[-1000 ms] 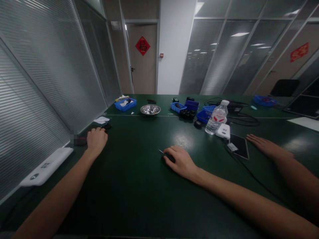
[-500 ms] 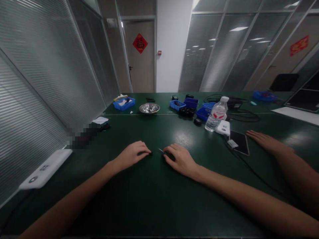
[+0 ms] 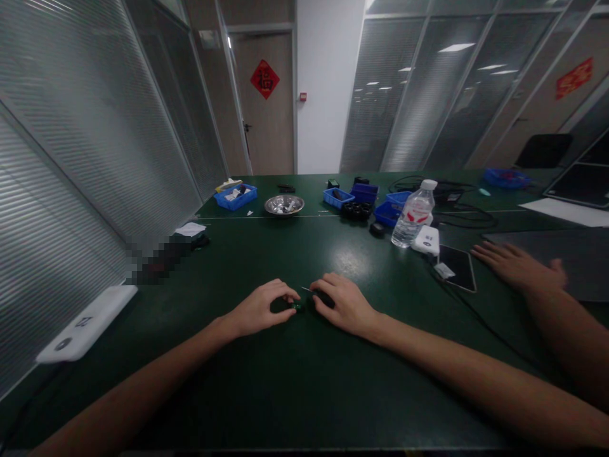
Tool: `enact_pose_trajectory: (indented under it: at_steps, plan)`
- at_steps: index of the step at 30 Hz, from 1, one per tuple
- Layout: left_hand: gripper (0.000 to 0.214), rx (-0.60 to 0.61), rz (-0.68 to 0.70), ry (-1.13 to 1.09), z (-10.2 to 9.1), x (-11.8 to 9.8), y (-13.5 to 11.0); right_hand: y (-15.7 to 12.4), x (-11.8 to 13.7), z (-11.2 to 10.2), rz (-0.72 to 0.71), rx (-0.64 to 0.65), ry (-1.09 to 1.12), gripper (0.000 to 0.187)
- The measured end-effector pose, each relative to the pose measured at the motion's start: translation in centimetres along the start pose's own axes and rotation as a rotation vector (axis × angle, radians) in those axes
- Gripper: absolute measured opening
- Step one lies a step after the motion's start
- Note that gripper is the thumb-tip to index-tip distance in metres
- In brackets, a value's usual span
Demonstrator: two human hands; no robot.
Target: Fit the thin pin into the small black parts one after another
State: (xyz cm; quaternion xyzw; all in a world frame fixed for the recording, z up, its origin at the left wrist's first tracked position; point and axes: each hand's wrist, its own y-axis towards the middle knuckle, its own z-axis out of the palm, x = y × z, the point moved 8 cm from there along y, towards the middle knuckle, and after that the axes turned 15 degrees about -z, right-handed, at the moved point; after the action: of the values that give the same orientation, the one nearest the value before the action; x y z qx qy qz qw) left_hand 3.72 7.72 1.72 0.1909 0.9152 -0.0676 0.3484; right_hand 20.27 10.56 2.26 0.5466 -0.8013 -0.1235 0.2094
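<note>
My left hand (image 3: 261, 308) rests on the dark green table (image 3: 295, 381) with its fingers curled around a small dark part (image 3: 295, 306) that shows a green spot. My right hand (image 3: 343, 303) lies just right of it, closed over a small black object (image 3: 321, 296) with a thin tip pointing left toward the part. The two hands almost touch at the table's middle. Most of both small objects is hidden under my fingers.
Another person's hand (image 3: 516, 266) lies flat at the right, beside a phone (image 3: 457, 266). A water bottle (image 3: 412, 214), white power bank (image 3: 425, 240), blue bins (image 3: 236, 196), a metal bowl (image 3: 284, 204) and cables stand farther back. A white device (image 3: 85, 322) lies at the left edge.
My left hand came from the table's left edge to the middle, beside my right hand, and now curls around the small part. The other person's hand shifted slightly.
</note>
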Motion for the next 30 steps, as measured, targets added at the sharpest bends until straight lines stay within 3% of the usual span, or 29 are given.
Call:
enact_pose_trajectory:
  at_steps: [7, 19, 30]
  plan:
    - [0.015, -0.033, 0.001, 0.038, -0.1, 0.1, 0.2, -0.1, 0.5, 0.1, 0.0, 0.038, 0.018, 0.02]
    - [0.015, -0.081, -0.023, 0.071, -0.6, 0.9, 0.3, 0.1, 1.1, 0.2, -0.052, 0.081, 0.035, 0.018]
    - [0.018, -0.051, -0.025, 0.064, -0.6, 0.9, 0.2, 0.1, 1.5, 0.2, -0.086, 0.099, 0.052, 0.023]
